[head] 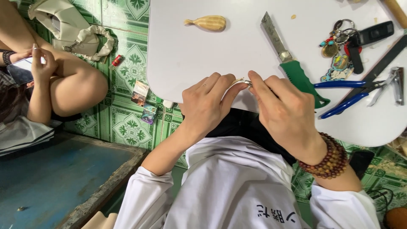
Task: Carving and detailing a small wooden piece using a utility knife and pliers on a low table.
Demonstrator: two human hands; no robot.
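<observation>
— While both hands meet at the near edge of the white rounded plastic table (190, 55), what does each one hold?

— The left hand (207, 106) is curled nearly closed, its thumb and forefinger pinching a small pale sliver of wood (240, 80). The right hand (282, 112), with a brown wooden bead bracelet (327, 161) on its wrist, is closed too, its fingertips pressing a thin metal piece (248, 83) against the same sliver. What that metal piece is, I cannot tell; it is mostly hidden.

— What lies near them?

— Just beyond the right hand rests a knife with a green plastic handle and a flat steel blade (285, 55). Further right lie blue-handled pliers (345, 93), a bunch of keys with colourful charms (339, 46) and a steel nail clipper (396, 85). A carved, fish-shaped piece of pale wood (206, 22) sits well apart, at the far side.

— Any packages?

— On the green patterned tile floor (127, 123), left of the table, lie two small, glossy rectangular packets (144, 101), one brownish and one purplish, and a small red lighter (116, 61).
</observation>
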